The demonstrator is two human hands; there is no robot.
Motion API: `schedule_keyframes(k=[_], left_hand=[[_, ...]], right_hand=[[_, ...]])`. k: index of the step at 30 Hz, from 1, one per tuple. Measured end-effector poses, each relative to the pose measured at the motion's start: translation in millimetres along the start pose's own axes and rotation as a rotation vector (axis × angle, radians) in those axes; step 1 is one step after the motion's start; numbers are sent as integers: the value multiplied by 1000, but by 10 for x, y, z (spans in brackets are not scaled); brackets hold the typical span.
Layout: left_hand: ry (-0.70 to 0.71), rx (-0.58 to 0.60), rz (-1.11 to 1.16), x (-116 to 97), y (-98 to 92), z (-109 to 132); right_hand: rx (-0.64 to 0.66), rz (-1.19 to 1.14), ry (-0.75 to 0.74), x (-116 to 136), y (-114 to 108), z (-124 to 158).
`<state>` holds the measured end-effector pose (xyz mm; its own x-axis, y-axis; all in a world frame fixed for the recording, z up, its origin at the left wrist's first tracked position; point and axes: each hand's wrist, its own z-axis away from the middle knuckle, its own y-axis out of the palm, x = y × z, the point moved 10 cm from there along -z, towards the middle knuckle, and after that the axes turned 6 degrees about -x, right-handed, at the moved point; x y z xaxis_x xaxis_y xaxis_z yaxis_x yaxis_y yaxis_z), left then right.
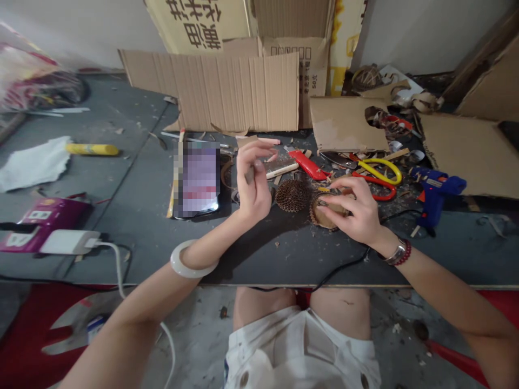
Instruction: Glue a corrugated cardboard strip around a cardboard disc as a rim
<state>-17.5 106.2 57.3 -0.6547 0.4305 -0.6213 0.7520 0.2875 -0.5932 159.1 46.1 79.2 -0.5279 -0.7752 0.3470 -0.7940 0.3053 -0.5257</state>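
Observation:
My left hand [254,186] is raised over the table beside the phone, its fingers loosely curled and apart, with nothing visible in them. To its right, a round coil of corrugated cardboard [292,195] lies on the dark table. My right hand [353,209] is on a shallow round cardboard piece [326,219] with a ridged corrugated rim. Thumb and fingers bend over its far left side, and the palm hides its right part. A red utility knife [308,165] and scissors with yellow and red handles [383,170] lie just beyond that hand.
A phone [198,181] with a blurred screen stands left of centre. A blue glue gun [436,192] is at right, its black cord crossing the front edge. Cardboard sheets [239,92] lean at the back. A purple power strip [52,216] and a yellow tube [92,149] are at left.

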Motion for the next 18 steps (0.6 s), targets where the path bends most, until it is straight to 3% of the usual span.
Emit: schedule_keyframes(k=[2,4,8,11,15,18], left_hand=[[-86,-214,151,81,-160,-45],[-119,-306,361,147,-191,-75],[-270,-289,546,321,-103,-104],[-314,-243,435,359,-90,-93],[-238,-157,262,357,-69,-104],[-203,-111,280,367,-38,-110]], right_hand=[[11,4,-9,13,15,-4],[18,11,-20,26,26,-9],[28,18,-36,37,42,-14],[52,20,-21,11,75,-8],[86,13,-7,-9,119,4],[115,19,-5,-8,146,11]])
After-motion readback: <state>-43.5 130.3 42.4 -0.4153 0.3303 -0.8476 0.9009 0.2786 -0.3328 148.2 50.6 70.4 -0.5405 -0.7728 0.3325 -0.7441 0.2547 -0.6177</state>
